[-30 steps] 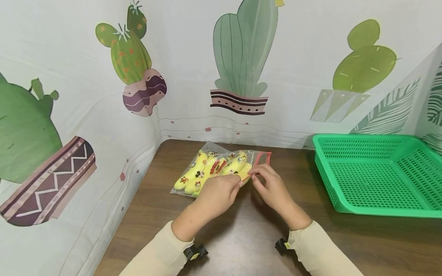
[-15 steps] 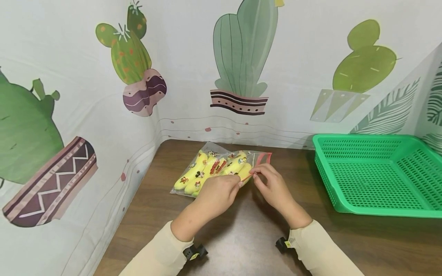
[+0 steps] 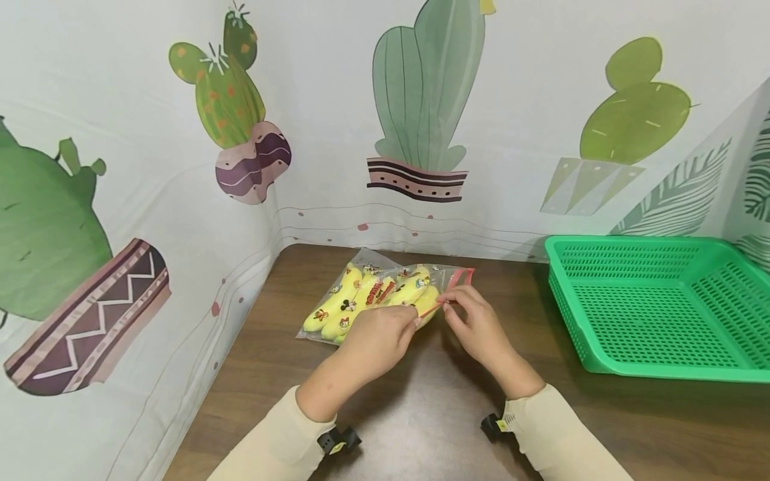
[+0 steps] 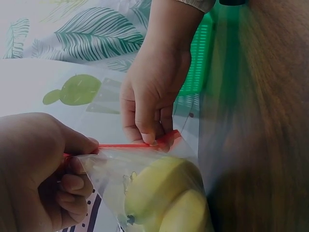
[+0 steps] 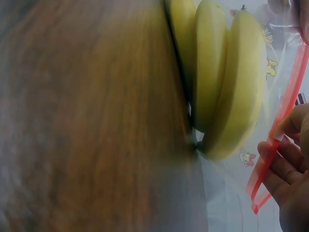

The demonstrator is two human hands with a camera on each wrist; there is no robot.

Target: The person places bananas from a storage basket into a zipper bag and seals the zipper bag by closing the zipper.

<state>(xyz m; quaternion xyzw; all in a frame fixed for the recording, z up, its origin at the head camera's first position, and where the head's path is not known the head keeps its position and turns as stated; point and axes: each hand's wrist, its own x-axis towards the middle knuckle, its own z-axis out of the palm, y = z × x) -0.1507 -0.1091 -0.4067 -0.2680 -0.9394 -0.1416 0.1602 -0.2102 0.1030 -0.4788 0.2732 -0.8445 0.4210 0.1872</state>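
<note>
A clear zip bag with printed cartoon figures lies at the back left of the table. Several yellow bananas are inside it. My left hand pinches the near end of the bag's red zip edge between thumb and curled fingers. Farther along that edge, the thumb and fingers of my right hand pinch the red strip, as both wrist views show. Beyond the right fingers, the far end of the strip sticks out free. The left hand covers part of the bag in the head view.
On the right of the brown wooden table stands a green plastic basket with perforated walls. A white cloth with printed cacti hangs behind and to the left, meeting the table's back edge.
My right hand has slid slightly to the right along the red zip edge. My left hand has kept its hold in nearly the same place.
</note>
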